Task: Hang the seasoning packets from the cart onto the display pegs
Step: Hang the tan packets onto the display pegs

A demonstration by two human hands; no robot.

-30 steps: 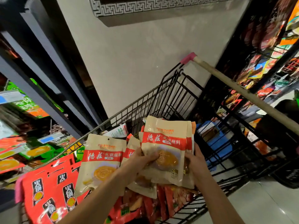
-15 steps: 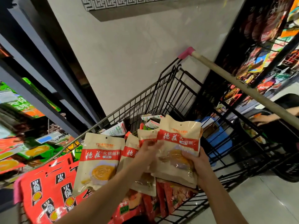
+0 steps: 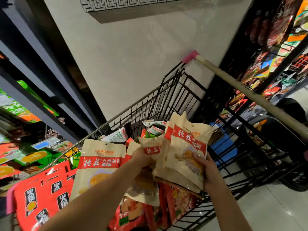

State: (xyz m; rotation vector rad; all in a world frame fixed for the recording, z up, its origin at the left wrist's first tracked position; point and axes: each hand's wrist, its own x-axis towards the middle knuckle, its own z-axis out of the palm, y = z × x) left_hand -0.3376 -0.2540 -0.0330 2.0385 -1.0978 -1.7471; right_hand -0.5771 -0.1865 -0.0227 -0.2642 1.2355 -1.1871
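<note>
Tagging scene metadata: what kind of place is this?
Most likely a supermarket aisle. A wire shopping cart sits loaded with seasoning packets, stocked shelves with a price label run along the left, and a rack of hanging packaged goods stands on the right.

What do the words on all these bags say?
"德庄 火锅蘸料": beige packet in the cart.
"德庄 火": front packet in the right hand.
"德庄": crumpled packet in the left hand.
"火锅": red packs.
Small print and shelf tags: too blurred.
</note>
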